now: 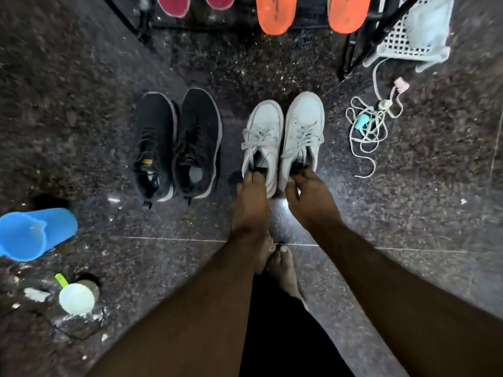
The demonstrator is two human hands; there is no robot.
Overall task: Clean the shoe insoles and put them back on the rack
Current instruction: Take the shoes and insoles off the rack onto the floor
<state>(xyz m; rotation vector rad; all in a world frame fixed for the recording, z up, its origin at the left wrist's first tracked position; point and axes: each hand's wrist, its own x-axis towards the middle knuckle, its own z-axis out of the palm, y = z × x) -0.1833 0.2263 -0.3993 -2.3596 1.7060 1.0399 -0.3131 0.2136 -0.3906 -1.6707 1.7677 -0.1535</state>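
Note:
Two grey lace-up sneakers stand side by side on the dark floor, the left one (pixel 262 137) and the right one (pixel 303 131). My left hand (pixel 251 197) reaches into the heel opening of the left grey sneaker, its fingertips pinching something dark at the collar. My right hand (pixel 307 197) does the same at the heel of the right grey sneaker. What the fingers pinch is mostly hidden inside the shoes. A pair of black sneakers (pixel 177 142) stands to the left. The black metal rack (pixel 362 42) is at the top.
Orange sandals (pixel 276 14) and pink shoes (pixel 174 5) sit on the rack. A white mesh basket (pixel 413 31) stands at top right, with tangled cords (pixel 367 129) below it. A blue jug (pixel 32 235) and a small cup with a green scoop (pixel 77 296) lie at left. My feet (pixel 283 270) are below the hands.

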